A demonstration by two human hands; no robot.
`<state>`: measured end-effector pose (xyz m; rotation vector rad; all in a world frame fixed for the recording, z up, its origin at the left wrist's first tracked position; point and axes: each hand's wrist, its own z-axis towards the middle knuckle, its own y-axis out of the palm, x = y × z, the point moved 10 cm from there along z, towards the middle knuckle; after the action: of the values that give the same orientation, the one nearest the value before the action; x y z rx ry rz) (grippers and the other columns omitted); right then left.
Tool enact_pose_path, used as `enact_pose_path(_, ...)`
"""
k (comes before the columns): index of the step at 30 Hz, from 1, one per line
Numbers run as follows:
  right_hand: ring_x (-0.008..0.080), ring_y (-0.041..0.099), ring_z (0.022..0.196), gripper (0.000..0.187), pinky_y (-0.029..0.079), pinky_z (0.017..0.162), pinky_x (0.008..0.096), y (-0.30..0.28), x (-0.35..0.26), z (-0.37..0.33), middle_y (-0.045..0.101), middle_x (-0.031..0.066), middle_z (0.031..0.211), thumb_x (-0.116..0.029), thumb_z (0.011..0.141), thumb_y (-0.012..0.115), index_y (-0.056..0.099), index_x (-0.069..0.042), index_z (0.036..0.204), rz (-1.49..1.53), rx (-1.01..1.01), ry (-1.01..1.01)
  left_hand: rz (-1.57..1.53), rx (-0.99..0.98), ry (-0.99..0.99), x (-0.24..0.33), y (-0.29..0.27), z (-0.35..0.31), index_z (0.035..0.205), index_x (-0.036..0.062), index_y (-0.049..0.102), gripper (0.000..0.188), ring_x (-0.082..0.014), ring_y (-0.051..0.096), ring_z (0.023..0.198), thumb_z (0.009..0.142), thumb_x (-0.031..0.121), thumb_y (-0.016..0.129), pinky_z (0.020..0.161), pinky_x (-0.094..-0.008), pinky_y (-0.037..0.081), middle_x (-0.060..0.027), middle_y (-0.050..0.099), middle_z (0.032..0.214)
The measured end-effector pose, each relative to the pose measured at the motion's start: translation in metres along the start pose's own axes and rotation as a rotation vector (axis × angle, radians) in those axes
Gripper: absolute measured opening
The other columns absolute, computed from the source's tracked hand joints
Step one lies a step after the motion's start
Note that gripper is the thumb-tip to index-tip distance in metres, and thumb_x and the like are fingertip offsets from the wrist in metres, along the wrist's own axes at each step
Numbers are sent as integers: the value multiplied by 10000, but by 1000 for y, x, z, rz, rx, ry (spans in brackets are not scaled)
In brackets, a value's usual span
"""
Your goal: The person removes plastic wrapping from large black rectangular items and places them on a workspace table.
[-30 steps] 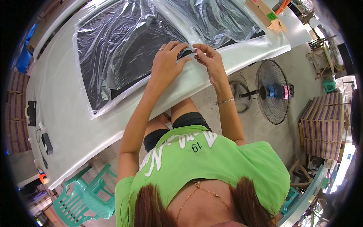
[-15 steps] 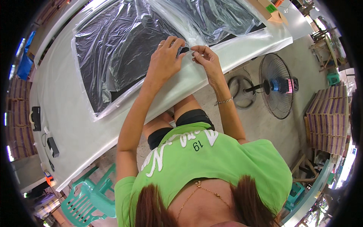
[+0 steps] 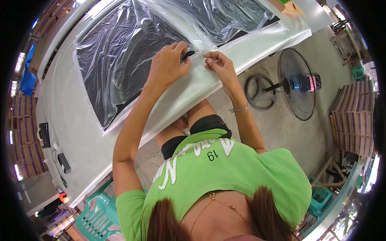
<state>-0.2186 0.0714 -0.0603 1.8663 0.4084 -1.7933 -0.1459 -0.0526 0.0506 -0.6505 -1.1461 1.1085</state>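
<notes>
On the table lie two black flat sheets under clear plastic film, a left black sheet [image 3: 132, 52] and a right black sheet [image 3: 237, 20], with bunched clear film [image 3: 197, 34] between them. My left hand [image 3: 169, 64] is closed at the near right corner of the left sheet. A bit of black shows between its thumb and fingers, and the film there is partly hidden by the hand. Just to the right, my right hand [image 3: 220, 66] is apart from the left, over the table's near edge. Its thumb and fingers are pinched together; anything between them is too small to make out.
The white-covered table [image 3: 72, 116] curves around to my left, with a black tape dispenser [image 3: 44, 135] and a small black box [image 3: 63, 162] on it. An open cardboard box [image 3: 287, 7] stands far right. A standing fan [image 3: 297, 84] and green chair [image 3: 98, 215] flank me.
My left hand has shifted a little left, away from my right hand, and its fingers have curled in more. My right hand stays nearly in place, still pinched. The view has turned slightly.
</notes>
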Motion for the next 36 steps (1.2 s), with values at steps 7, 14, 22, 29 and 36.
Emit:
enact_pose_path(7,98,567,711,158,462,689,234,4,-1,-1,636,24,867,-53,874,554,634,0,1000,-122,4,-58,-2,-34,17,-12,4,6,948,64,552,211,-301,627,763,777,176,607,693,-398,484,-113,632,853)
enact_pose_path(14,115,571,659,149,460,647,248,8,1,2,643,55,821,-46,871,546,638,-1,979,-241,32,-91,-36,-120,98,0,-3,5,956,65,567,202,-314,618,769,775,150,597,702,-404,483,-112,628,875)
enact_pose_path(22,130,577,632,142,464,618,266,10,-1,2,647,75,798,-44,865,549,643,6,959,-279,48,-128,19,-173,113,2,4,7,942,51,570,215,-305,617,758,773,177,616,704,-405,482,-108,615,872)
enact_pose_path(29,132,580,627,140,465,612,267,8,-3,1,645,77,787,-35,869,541,642,5,958,-313,45,-113,74,-189,117,5,9,8,960,47,566,223,-310,621,779,779,167,615,704,-415,486,-114,614,896)
enact_pose_path(36,126,581,629,129,469,609,267,11,-2,2,646,73,786,-32,874,540,636,9,948,-304,38,-130,184,-222,131,12,25,12,998,33,537,243,-341,619,816,769,98,584,703,-444,490,-145,585,899)
